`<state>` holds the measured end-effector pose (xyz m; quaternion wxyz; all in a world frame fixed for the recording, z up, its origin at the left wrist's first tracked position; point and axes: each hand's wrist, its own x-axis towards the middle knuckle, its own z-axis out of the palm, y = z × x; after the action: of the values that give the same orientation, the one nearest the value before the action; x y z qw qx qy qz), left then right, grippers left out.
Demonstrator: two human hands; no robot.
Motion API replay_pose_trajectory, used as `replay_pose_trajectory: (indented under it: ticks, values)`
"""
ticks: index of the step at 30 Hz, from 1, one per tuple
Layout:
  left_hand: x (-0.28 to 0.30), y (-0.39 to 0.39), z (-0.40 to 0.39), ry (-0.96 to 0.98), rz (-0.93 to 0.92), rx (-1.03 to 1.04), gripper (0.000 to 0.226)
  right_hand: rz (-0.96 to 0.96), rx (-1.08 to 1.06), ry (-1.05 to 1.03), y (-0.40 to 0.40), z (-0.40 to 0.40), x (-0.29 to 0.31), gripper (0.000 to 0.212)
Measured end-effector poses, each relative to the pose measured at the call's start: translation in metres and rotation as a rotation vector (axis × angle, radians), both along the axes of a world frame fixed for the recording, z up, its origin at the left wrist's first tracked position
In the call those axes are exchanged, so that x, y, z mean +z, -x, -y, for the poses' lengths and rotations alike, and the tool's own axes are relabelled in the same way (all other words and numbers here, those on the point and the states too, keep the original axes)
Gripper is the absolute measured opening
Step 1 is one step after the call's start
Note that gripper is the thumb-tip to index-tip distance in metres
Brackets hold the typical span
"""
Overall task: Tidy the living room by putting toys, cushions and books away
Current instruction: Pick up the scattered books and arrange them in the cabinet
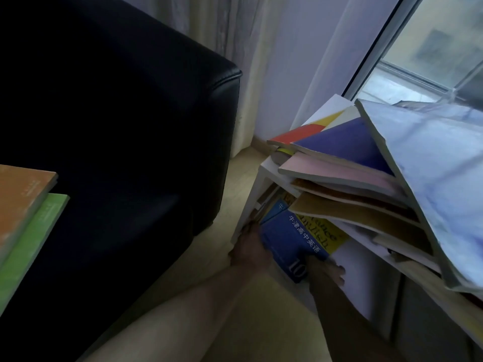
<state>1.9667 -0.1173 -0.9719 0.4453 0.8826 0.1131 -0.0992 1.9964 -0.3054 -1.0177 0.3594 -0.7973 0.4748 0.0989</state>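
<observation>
A blue book (290,246) with white Chinese characters and the number 10 leans in the lower shelf of a small white side table (269,171). My left hand (248,249) grips its left edge, down near the floor. On the right, my right hand (328,269) holds its lower corner, fingers spread against a white book. Behind the blue book stands a yellow book (333,235). On the table top lies a fanned pile of books: red (298,135), purple (345,145), pink (337,173), brown (360,215) and a large pale blue one (428,173).
A black leather sofa (117,121) fills the left, close to the table with a strip of light floor (214,257) between. An orange book (21,199) on a green book (31,241) sits at the left edge. Curtains (274,61) and a window (431,48) stand behind.
</observation>
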Motion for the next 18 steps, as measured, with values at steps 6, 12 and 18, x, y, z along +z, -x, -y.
replay_pose_trajectory:
  ticks: [6,12,18]
  values:
    - [-0.001,0.005,-0.002,0.007,0.047,-0.015,0.041,0.131,0.058,-0.203,-0.014,-0.002,-0.018,0.056]
    - [0.000,0.009,-0.007,0.013,0.088,-0.028,0.041,0.088,0.248,-0.362,-0.017,0.002,0.003,0.021]
    - [-0.008,0.013,-0.010,0.025,0.055,-0.016,0.027,0.063,0.406,-0.516,0.017,0.034,0.035,0.018]
